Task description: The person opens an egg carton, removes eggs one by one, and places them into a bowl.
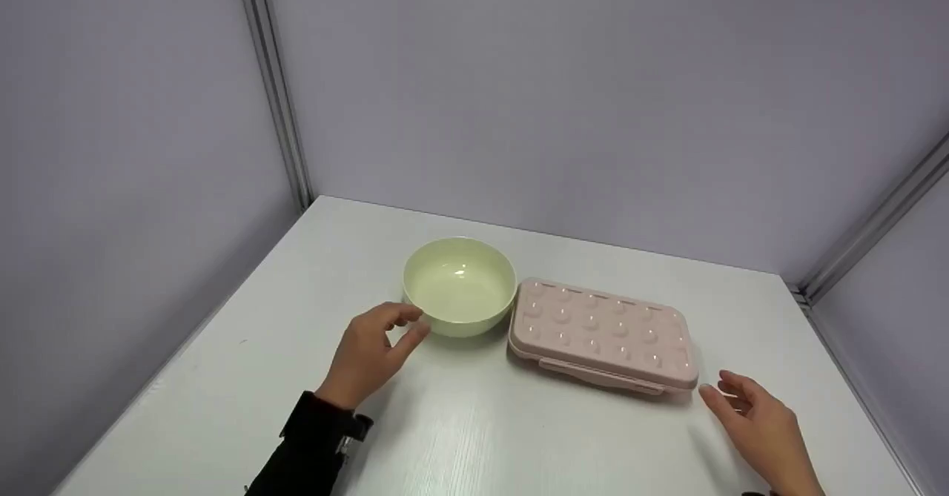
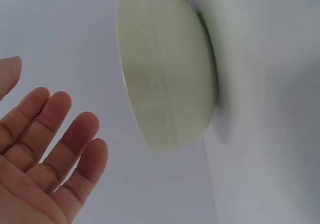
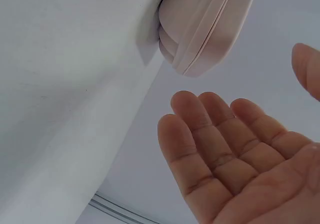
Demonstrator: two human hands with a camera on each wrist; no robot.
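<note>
A pale green bowl (image 1: 460, 286) stands empty on the white table (image 1: 474, 429); the left wrist view shows its outer wall (image 2: 167, 73). Just right of it lies a closed pink tray-like box (image 1: 604, 333) with a dimpled lid, its corner seen in the right wrist view (image 3: 210, 28). My left hand (image 1: 382, 344) hovers at the bowl's near-left side, fingers relaxed and apart from it (image 2: 50, 149), holding nothing. My right hand (image 1: 749, 414) sits by the box's near-right corner, fingers straight (image 3: 220, 149), a small gap away from the box.
Grey partition walls with metal corner posts (image 1: 278, 88) enclose the table on the left, back and right. The table's left edge runs diagonally past my dark sleeve (image 1: 311, 444).
</note>
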